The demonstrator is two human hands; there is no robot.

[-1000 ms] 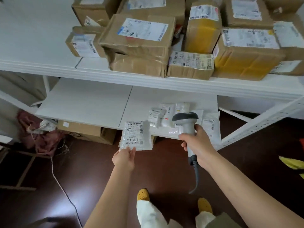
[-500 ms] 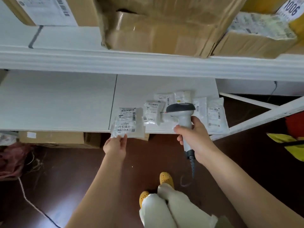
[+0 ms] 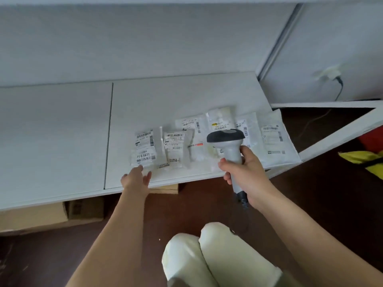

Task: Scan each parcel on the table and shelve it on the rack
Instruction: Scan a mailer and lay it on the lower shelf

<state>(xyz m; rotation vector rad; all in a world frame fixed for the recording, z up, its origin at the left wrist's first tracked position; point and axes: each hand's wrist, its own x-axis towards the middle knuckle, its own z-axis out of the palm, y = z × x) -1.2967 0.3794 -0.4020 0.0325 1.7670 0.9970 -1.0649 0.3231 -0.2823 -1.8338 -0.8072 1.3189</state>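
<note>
Your left hand (image 3: pixel 135 179) reaches over the front edge of the white shelf (image 3: pixel 186 94), fingers straight and loosely spread, the fingertips touching the near edge of the parcel (image 3: pixel 145 150) that lies flat there. It is a small clear-white bag with a barcode label and large digits printed low on it. It sits a little to the right of the seam between the two shelf boards, near the front edge, at the left end of a row of similar flat parcels.

Just beside it on the right lies a second labelled bag (image 3: pixel 176 150), and further right more bags (image 3: pixel 273 139) overlap one another up to the right end of the shelf (the last one hangs a little past the corner).

Your right hand (image 3: pixel 246 177) is wrapped around the grey handle of the barcode scanner (image 3: pixel 227 141), fingers curled tight on it, with the dark head held above the middle bags near the front edge. The head seems to face away from you towards the row, though the blur makes that hard to be sure of.

Under the shelf, a brown cardboard box (image 3: pixel 41 216) sits on the dark floor at the left. Your knees in pale trousers (image 3: pixel 207 255) show at the bottom.
</note>
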